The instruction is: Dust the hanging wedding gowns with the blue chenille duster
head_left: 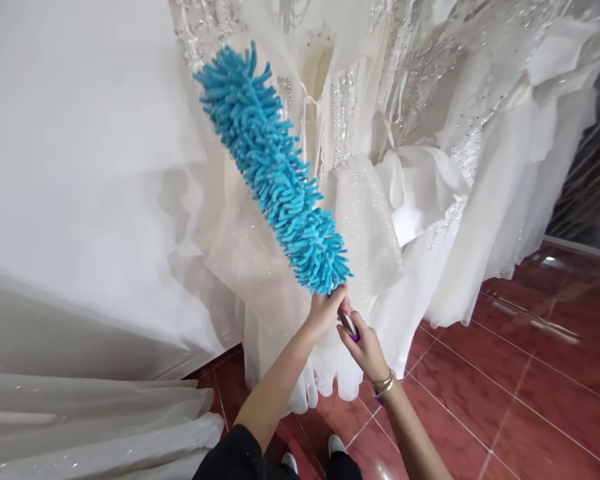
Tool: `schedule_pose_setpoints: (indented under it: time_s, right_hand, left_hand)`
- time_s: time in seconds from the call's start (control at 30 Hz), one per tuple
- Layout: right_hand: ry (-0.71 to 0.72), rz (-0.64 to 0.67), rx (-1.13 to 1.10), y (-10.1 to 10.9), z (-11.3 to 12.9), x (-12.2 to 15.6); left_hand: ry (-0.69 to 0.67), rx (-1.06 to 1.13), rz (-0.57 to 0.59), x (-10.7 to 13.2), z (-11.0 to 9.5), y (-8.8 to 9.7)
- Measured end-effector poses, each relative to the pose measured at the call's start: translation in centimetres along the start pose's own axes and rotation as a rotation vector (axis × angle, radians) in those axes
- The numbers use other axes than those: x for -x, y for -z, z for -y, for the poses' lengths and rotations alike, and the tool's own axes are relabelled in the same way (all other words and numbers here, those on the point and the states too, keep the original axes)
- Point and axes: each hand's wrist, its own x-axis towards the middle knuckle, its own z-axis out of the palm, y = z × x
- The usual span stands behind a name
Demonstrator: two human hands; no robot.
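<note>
A blue microfibre duster [275, 173] with a shaggy head slants up and to the left in front of a white sequinned wedding dress [365, 227]. My left hand [327, 310] is closed round its shaft just under the blue head. Lower down and to the right, my right hand [365, 343] grips the handle, where a metal tube and a bit of purple show. Bracelets circle my right wrist. The duster's head covers part of the dress; whether it touches the fabric I cannot tell.
More white gowns [505, 173] hang in a row toward the right. A white wall [80, 167] stands at the left, with pale glittery fabric [105, 427] low in front of it. Red tiles [480, 393] form the floor, and my shoes [336, 445] stand on it.
</note>
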Motion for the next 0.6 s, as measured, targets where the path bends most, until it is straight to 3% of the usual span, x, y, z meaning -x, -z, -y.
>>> schedule_pose_setpoints:
  time_s: [0.13,0.27,0.43,0.6]
  right_hand:
    - [0.01,-0.012,0.061,4.4,-2.4,-2.7]
    - [0.04,0.046,0.138,7.4,-5.5,-4.3]
    - [0.085,0.172,0.242,8.8,-9.0,-4.7]
    - [0.139,0.332,0.357,10.4,-10.5,-4.0]
  left_hand:
    - [-0.036,0.027,-0.006,-4.3,1.0,-3.5]
    - [-0.026,0.146,-0.047,-6.3,3.3,-5.3]
    - [-0.035,0.207,-0.153,-6.1,6.5,-6.2]
    - [-0.009,0.299,-0.298,-4.6,9.0,-7.1]
